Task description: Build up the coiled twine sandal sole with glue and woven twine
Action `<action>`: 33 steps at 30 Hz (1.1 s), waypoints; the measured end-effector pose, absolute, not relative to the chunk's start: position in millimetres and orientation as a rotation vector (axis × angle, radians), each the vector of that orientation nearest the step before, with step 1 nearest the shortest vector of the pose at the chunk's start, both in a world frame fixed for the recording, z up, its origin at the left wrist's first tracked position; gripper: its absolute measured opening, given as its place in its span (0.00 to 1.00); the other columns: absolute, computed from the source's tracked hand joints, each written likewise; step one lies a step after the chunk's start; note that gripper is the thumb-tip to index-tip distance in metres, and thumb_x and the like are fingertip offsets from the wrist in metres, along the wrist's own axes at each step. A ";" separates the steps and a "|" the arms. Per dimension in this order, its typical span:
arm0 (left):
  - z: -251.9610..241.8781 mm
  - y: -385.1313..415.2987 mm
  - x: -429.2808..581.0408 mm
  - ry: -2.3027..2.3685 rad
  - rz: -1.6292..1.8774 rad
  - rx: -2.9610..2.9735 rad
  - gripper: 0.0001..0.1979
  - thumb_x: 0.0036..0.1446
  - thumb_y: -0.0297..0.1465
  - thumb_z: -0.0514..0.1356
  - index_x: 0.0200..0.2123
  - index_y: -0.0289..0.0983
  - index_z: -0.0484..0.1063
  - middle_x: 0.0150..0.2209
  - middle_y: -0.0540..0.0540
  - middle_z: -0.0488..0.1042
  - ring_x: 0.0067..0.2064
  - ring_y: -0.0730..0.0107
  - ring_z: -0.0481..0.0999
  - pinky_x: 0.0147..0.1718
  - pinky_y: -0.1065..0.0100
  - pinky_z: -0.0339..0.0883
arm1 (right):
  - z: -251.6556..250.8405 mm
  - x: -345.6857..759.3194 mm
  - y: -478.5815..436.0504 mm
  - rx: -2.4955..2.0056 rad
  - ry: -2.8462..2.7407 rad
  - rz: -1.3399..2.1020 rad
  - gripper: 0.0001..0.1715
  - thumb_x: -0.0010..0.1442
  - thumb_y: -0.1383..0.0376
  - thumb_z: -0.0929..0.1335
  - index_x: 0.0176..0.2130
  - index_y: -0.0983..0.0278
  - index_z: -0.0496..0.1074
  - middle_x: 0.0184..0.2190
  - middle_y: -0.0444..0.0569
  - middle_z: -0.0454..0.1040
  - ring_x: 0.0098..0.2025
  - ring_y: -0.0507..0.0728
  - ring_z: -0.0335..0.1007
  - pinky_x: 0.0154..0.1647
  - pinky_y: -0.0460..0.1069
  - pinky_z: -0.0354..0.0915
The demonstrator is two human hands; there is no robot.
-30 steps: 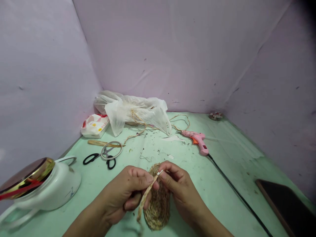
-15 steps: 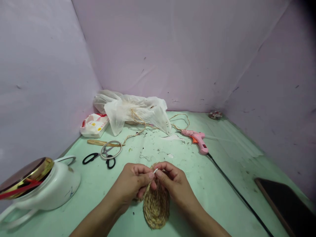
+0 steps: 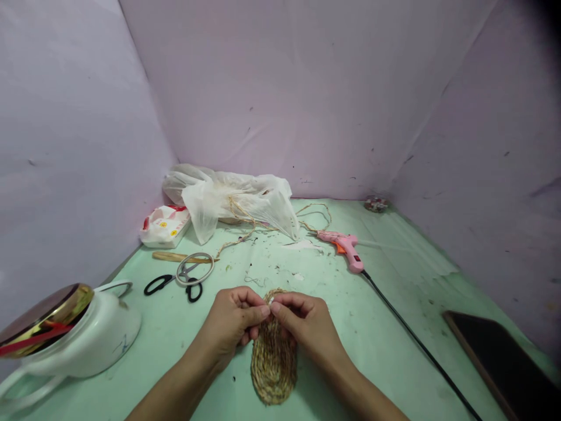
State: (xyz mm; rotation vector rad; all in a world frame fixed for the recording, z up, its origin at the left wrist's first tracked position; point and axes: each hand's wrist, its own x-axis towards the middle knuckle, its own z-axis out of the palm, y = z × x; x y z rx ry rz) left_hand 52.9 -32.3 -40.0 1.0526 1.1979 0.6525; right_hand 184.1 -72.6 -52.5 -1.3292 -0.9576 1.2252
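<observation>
Jute oval (image 3: 274, 368), laid flat on the green bench (image 3: 394, 362) near its front edge, is pinched at its far rim by fingers of left hand (image 3: 232, 324) and right hand (image 3: 304, 324). Bare room is bounded by white pot (image 3: 83, 339), black cable (image 3: 412, 339), lilac walls (image 3: 280, 88).

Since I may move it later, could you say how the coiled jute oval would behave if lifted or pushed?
The coiled jute oval is probably light and somewhat bendy, being thin cord wound flat. Lying flat on the green table, it seems unlikely to roll or tip. Its rough fibre should resist sliding.
</observation>
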 end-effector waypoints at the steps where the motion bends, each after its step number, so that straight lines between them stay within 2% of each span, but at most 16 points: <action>1: -39.1 -32.7 53.2 1.212 0.657 1.068 0.10 0.35 0.32 0.64 0.19 0.34 0.66 0.07 0.56 0.61 0.10 0.84 0.53 0.09 0.79 0.43 | -53.6 184.4 -72.4 -1.333 -0.974 1.217 0.08 0.45 0.63 0.69 0.22 0.67 0.74 0.17 0.43 0.68 0.18 0.47 0.56 0.17 0.43 0.55; 8: -33.8 -38.5 59.2 1.285 0.696 1.193 0.06 0.38 0.29 0.61 0.19 0.34 0.66 0.09 0.55 0.63 0.12 0.80 0.59 0.12 0.77 0.51 | -56.2 182.2 -73.2 -1.417 -1.010 1.169 0.07 0.45 0.65 0.68 0.21 0.68 0.72 0.16 0.41 0.65 0.20 0.48 0.56 0.21 0.44 0.55; 14: -37.8 -42.8 61.8 1.319 0.708 1.299 0.04 0.40 0.29 0.60 0.21 0.33 0.69 0.11 0.54 0.64 0.15 0.78 0.60 0.15 0.76 0.52 | -53.6 180.2 -73.9 -1.455 -0.979 1.134 0.08 0.46 0.66 0.66 0.20 0.67 0.71 0.16 0.41 0.64 0.20 0.49 0.56 0.22 0.44 0.55; 19: -40.7 -46.1 59.7 1.378 0.706 1.450 0.05 0.44 0.31 0.58 0.22 0.34 0.69 0.14 0.54 0.63 0.17 0.77 0.60 0.15 0.75 0.51 | -56.2 178.6 -74.7 -1.461 -1.022 1.116 0.09 0.47 0.66 0.66 0.24 0.67 0.75 0.19 0.44 0.71 0.24 0.51 0.63 0.25 0.45 0.58; 22: -43.7 -48.3 58.8 1.424 0.746 1.645 0.06 0.48 0.31 0.56 0.23 0.35 0.70 0.16 0.52 0.66 0.19 0.75 0.62 0.17 0.74 0.55 | -57.4 178.0 -76.0 -1.488 -1.015 1.112 0.10 0.48 0.64 0.66 0.26 0.67 0.77 0.22 0.47 0.74 0.27 0.54 0.67 0.28 0.47 0.61; 28: -53.0 -52.5 57.3 1.260 1.009 2.089 0.09 0.52 0.26 0.52 0.26 0.36 0.71 0.25 0.47 0.72 0.28 0.70 0.71 0.29 0.71 0.64 | -57.4 178.1 -77.6 -1.499 -1.035 1.068 0.12 0.50 0.64 0.66 0.29 0.66 0.79 0.24 0.47 0.76 0.29 0.56 0.69 0.31 0.48 0.64; 31: -53.5 -53.2 57.2 1.116 1.021 2.064 0.10 0.53 0.25 0.51 0.29 0.36 0.73 0.28 0.46 0.74 0.31 0.70 0.72 0.33 0.70 0.65 | -57.6 179.3 -76.4 -1.489 -1.015 1.043 0.12 0.50 0.65 0.66 0.30 0.66 0.79 0.24 0.47 0.76 0.30 0.56 0.70 0.32 0.48 0.64; 33: -51.6 -51.9 58.2 1.122 0.955 1.911 0.10 0.52 0.26 0.53 0.30 0.37 0.74 0.26 0.47 0.74 0.28 0.71 0.72 0.29 0.72 0.65 | -57.6 180.2 -75.0 -1.492 -0.996 1.047 0.12 0.50 0.64 0.66 0.30 0.66 0.78 0.23 0.47 0.76 0.28 0.55 0.69 0.30 0.47 0.64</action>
